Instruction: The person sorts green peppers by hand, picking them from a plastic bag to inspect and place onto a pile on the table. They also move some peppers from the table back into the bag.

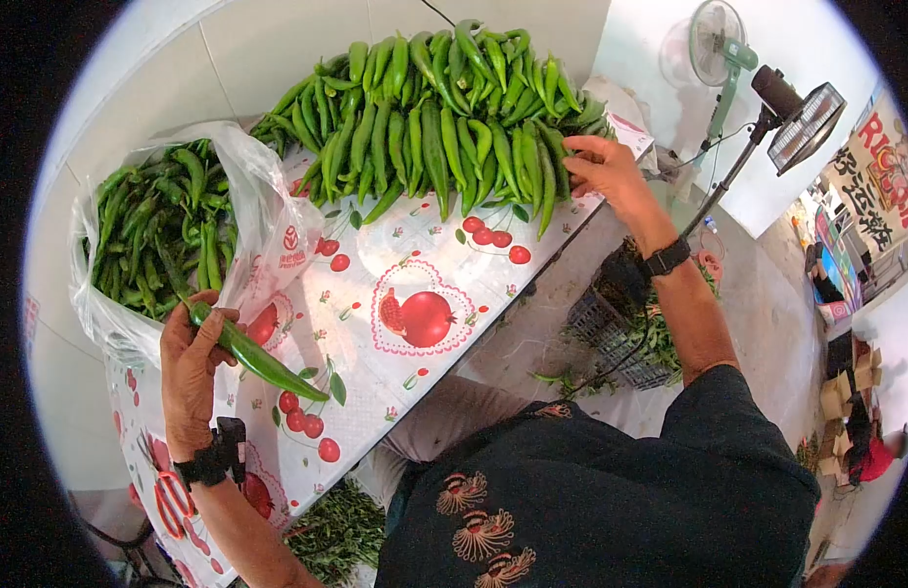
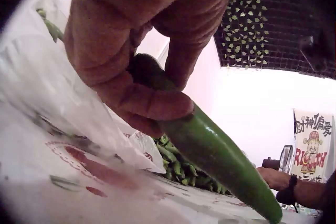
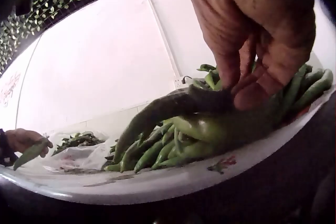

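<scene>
On glossy oilcloth (image 1: 395, 245), left hand (image 1: 191, 377) grips tapered smooth pepper (image 1: 258, 358).

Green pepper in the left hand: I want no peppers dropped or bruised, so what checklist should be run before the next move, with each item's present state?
1. Left hand grips the green pepper firmly: ok.
2. Pepper clear of the tablecloth: ok, held above it.
3. Plastic bag mouth open, peppers inside: ok.
4. Right hand has a pepper from the pepper pile: ok, fingertips pinch one at the pile's edge.
5. Pile safely back from the table edge: not ok, the peppers lie close to it.
6. Held pepper undamaged: cannot tell.
</scene>
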The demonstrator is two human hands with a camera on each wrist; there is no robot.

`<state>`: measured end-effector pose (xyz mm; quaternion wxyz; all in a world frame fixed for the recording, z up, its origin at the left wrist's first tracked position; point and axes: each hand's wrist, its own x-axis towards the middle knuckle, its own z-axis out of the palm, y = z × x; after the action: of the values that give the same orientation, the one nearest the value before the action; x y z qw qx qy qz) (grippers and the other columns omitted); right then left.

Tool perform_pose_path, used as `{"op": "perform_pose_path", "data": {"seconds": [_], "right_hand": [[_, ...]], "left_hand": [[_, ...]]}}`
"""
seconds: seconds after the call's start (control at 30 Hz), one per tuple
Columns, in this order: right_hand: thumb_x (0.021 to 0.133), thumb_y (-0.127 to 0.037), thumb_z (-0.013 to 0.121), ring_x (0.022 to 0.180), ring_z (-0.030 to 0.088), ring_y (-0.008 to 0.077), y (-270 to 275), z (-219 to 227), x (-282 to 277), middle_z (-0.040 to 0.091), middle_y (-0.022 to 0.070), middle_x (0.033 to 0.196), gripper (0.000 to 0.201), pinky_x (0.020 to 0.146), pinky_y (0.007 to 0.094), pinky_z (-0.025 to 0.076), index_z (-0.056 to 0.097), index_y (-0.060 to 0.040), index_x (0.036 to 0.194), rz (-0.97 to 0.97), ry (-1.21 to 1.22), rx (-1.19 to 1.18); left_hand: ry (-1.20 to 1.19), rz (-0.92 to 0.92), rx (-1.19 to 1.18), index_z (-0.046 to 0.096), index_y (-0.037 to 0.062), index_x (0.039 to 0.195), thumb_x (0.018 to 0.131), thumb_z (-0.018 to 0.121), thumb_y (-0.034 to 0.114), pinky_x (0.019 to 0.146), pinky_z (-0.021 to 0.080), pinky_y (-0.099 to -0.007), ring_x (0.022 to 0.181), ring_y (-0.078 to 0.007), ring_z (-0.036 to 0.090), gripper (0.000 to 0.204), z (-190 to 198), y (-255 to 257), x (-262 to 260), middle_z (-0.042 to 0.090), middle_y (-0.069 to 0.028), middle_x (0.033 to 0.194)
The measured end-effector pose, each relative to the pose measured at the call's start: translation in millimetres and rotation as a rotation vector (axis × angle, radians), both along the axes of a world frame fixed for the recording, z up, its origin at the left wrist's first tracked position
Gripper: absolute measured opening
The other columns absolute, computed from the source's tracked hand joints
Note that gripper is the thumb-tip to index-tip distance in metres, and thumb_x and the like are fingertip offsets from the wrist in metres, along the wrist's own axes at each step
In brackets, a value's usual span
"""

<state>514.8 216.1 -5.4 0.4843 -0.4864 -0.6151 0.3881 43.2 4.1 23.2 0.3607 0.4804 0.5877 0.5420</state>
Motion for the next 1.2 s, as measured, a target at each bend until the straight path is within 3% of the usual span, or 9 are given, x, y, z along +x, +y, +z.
{"op": "perform_pose_path", "data": {"seconds": [0.47,0.6,0.7,0.77,0.83,0.87,0.93,1.0,1.2], "right_hand": [[0.082,-0.017,0.066,0.058,0.060,0.0119,-3.8,-2.1,0.2,0.065,0.0072,0.079,0.029,0.048,0.0255,0.051,0.065,-0.0008,0.106,-0.076,-0.074,0.079],[0.084,-0.019,0.064,0.057,0.060,0.0097,-37.9,28.7,-25.8,0.066,0.0036,0.079,0.026,0.050,0.0236,0.050,0.066,-0.0029,0.105,-0.102,-0.218,0.205],[0.086,-0.020,0.064,0.059,0.060,0.0079,-79.5,48.4,-71.7,0.066,0.0021,0.074,0.022,0.051,0.0214,0.046,0.068,-0.0049,0.101,0.161,-0.159,0.311],[0.085,-0.020,0.064,0.062,0.061,0.0086,-100.9,46.7,-105.3,0.068,0.0053,0.075,0.022,0.055,0.0238,0.048,0.068,-0.0044,0.100,0.375,-0.211,0.176],[0.084,-0.024,0.065,0.064,0.063,0.0136,-108.4,22.3,-145.5,0.068,0.0117,0.078,0.026,0.059,0.0282,0.049,0.067,-0.0037,0.101,0.585,-0.207,0.355],[0.087,-0.017,0.064,0.059,0.059,0.0059,-114.0,14.6,-163.4,0.067,0.0048,0.078,0.027,0.051,0.0210,0.046,0.064,-0.0046,0.111,0.697,-0.210,0.384],[0.089,-0.021,0.062,0.057,0.059,0.0069,-129.2,9.9,-193.7,0.066,0.0044,0.075,0.031,0.049,0.0216,0.045,0.062,-0.0018,0.112,0.785,-0.208,0.279],[0.092,-0.025,0.057,0.056,0.058,0.0079,-144.5,15.4,-211.2,0.066,0.0044,0.077,0.032,0.046,0.0220,0.045,0.061,0.0002,0.112,1.038,-0.208,-0.140],[0.096,-0.027,0.048,0.054,0.057,0.0088,-157.3,0.0,-234.7,0.065,0.0100,0.084,0.035,0.042,0.0223,0.044,0.059,0.0002,0.115,1.204,0.126,-0.567]], "left_hand": [[0.015,0.039,0.045,0.050,-0.0011,0.119,0.093,0.053,0.018,0.058,0.046,-0.0213,0.073,-0.0117,0.060,0.032,1.1,1.6,1.7,0.064,-0.0104,0.095],[-0.060,0.005,0.126,0.049,-0.0007,0.121,0.094,0.052,0.020,0.061,0.047,-0.0214,0.077,-0.0130,0.062,0.034,1.2,1.1,-0.6,0.064,-0.0121,0.099],[-0.107,-0.020,0.158,0.049,-0.0001,0.123,0.095,0.051,0.022,0.064,0.048,-0.0219,0.083,-0.0149,0.063,0.036,3.4,-0.4,1.3,0.064,-0.0134,0.102],[-0.135,-0.133,0.168,0.047,0.0018,0.127,0.095,0.051,0.024,0.069,0.048,-0.0248,0.089,-0.0164,0.063,0.039,3.9,-1.6,-3.7,0.062,-0.0117,0.108],[-0.135,-0.142,0.190,0.046,0.0018,0.127,0.095,0.051,0.023,0.070,0.048,-0.0260,0.091,-0.0174,0.062,0.040,6.2,-4.0,1.0,0.061,-0.0121,0.110],[-0.136,-0.153,0.208,0.045,0.0018,0.128,0.095,0.050,0.023,0.072,0.049,-0.0272,0.093,-0.0183,0.062,0.040,7.3,-5.6,2.9,0.060,-0.0124,0.112],[-0.128,-0.183,0.202,0.044,0.0021,0.129,0.095,0.050,0.023,0.074,0.049,-0.0283,0.095,-0.0192,0.061,0.041,8.2,-7.3,1.3,0.059,-0.0126,0.114],[-0.124,-0.205,0.194,0.044,0.0024,0.130,0.095,0.049,0.023,0.075,0.049,-0.0295,0.097,-0.0202,0.060,0.042,7.7,-7.1,2.4,0.058,-0.0127,0.116],[-0.189,-0.293,0.259,0.043,0.0012,0.131,0.094,0.050,0.023,0.077,0.048,-0.0286,0.102,-0.0210,0.059,0.044,15.2,-12.6,6.3,0.057,-0.0126,0.117]]}}
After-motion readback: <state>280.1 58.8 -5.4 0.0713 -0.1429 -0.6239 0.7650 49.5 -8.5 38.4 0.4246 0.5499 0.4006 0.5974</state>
